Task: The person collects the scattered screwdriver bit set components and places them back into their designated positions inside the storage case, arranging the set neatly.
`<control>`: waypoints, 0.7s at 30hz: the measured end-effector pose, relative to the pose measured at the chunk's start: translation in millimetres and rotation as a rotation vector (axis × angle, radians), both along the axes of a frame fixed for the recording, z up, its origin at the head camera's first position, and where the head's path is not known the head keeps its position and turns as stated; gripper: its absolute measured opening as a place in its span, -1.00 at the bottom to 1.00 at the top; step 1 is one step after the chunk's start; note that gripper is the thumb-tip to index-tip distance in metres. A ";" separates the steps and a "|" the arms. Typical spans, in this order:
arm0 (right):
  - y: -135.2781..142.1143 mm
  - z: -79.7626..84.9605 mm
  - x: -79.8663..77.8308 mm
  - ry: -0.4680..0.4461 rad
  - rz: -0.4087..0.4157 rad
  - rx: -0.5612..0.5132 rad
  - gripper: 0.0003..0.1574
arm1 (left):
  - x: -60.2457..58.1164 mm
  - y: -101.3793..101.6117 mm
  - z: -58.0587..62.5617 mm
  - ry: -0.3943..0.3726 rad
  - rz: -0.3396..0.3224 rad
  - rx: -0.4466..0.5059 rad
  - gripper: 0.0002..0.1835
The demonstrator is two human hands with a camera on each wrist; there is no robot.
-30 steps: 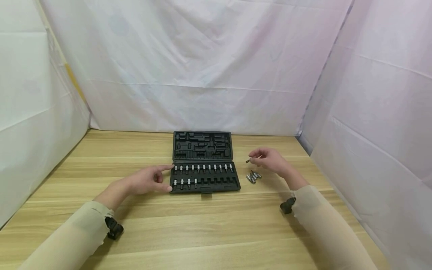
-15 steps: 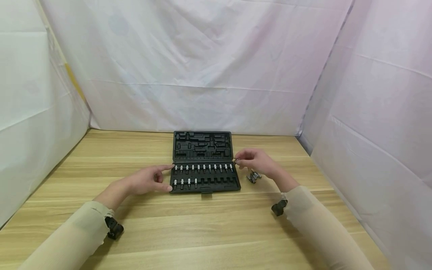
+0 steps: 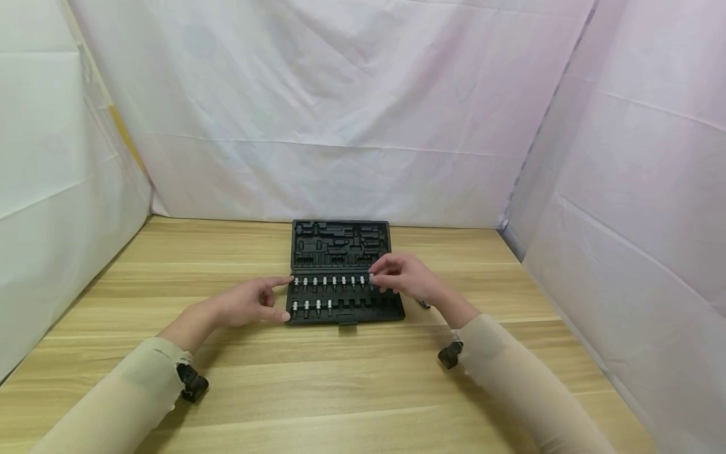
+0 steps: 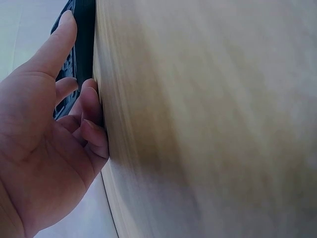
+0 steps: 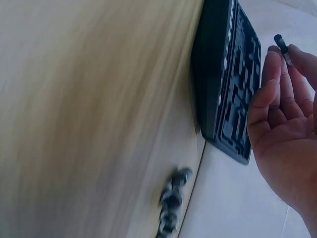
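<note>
A black socket case [image 3: 340, 244] lies opened flat on the table, its front half holding two rows of silver bit sockets [image 3: 324, 282]. The front row is filled only on its left part. My right hand [image 3: 411, 277] is over the right part of the case and hides some slots. In the right wrist view it pinches a small bit socket [image 5: 282, 47] with a dark tip between thumb and fingertips. My left hand [image 3: 246, 302] rests at the case's left edge, index finger and thumb spread to touch its side, the other fingers bent.
Several loose bit sockets [image 5: 171, 201] lie on the table right of the case, mostly hidden behind my right wrist in the head view. The wooden table [image 3: 317, 391] is enclosed by white sheeting [image 3: 340, 113] at the back and sides.
My right hand has moved left with the bit socket, from beside the loose pile to over the right part of the case. The left hand has stayed put.
</note>
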State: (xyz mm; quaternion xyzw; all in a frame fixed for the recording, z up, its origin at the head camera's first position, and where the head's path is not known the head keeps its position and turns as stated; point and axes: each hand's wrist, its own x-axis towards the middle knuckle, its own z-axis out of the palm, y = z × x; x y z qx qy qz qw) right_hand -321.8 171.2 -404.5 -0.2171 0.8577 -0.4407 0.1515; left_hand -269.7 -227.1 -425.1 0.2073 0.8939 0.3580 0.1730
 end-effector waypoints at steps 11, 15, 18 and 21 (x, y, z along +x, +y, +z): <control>-31.8 -5.1 -0.5 0.023 0.060 0.013 -0.76 | 0.0 0.5 0.1 0.008 -0.001 -0.007 0.05; -41.3 -6.1 -0.7 0.032 0.080 0.034 -0.80 | 0.1 0.9 0.2 0.002 0.002 -0.009 0.06; -47.9 -6.7 -0.8 0.027 0.091 0.060 -0.79 | 0.3 0.9 0.5 0.000 0.003 -0.009 0.06; -54.6 -7.1 -0.4 0.015 0.109 0.096 -0.79 | 0.3 0.7 0.8 0.004 0.003 -0.009 0.05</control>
